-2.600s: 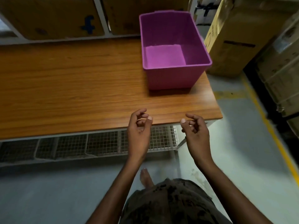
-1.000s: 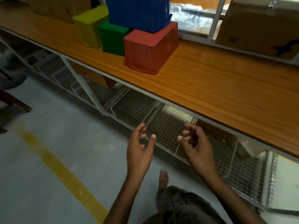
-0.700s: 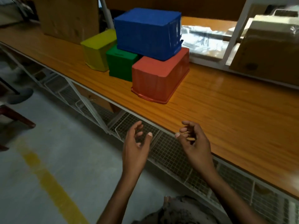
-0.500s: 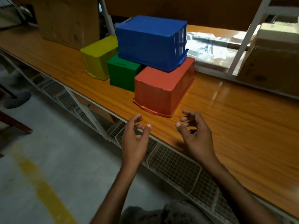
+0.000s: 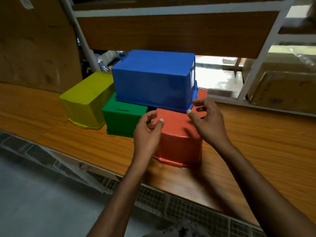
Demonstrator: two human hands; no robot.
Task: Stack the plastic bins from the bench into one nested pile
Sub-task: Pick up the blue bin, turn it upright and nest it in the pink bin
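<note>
Several plastic bins stand upside down on the wooden bench (image 5: 256,142). A blue bin (image 5: 153,79) rests on top of a green bin (image 5: 123,118) and a red bin (image 5: 179,139). A yellow bin (image 5: 87,98) sits to the left of the green one. My left hand (image 5: 147,134) hovers in front of the red bin's left side, fingers curled and apart, holding nothing. My right hand (image 5: 206,122) is over the red bin's top, its thumb and fingers close to the blue bin's lower right rim, empty.
A large cardboard box (image 5: 34,43) stands behind the yellow bin at the left. A white shelf frame (image 5: 256,62) and wrapped boxes (image 5: 283,89) lie behind at the right. Wire mesh shelving (image 5: 171,202) runs under the bench, with grey floor (image 5: 42,202) below.
The view has swung from the purple bin to this group of bins and closed in. Both hands have risen and reached forward over the bench to the red and blue bins.
</note>
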